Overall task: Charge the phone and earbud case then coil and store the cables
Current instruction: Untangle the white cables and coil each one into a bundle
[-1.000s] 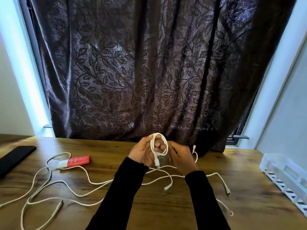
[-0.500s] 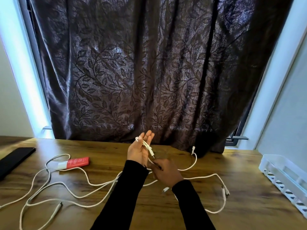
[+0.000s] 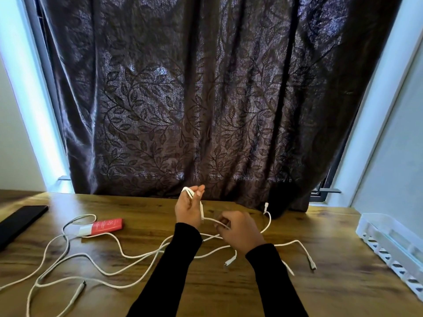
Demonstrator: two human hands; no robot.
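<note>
My left hand is raised above the wooden table, fingers upright, with loops of a white cable wound over them. My right hand pinches the same cable just to the right and below, and the strand runs taut between the two hands. More white cables sprawl loose across the table with several plug ends free. A red and white power bank lies at the left with a cable attached. The black phone lies at the far left edge.
A white plastic tray stands at the table's right edge. A dark leaf-patterned curtain hangs behind the table and touches its back edge. One plug end rests near the curtain's hem.
The small loop held between both hands came apart into a wrap over my left fingers. My right hand dropped lower, then moved right, drawing the strand along.
</note>
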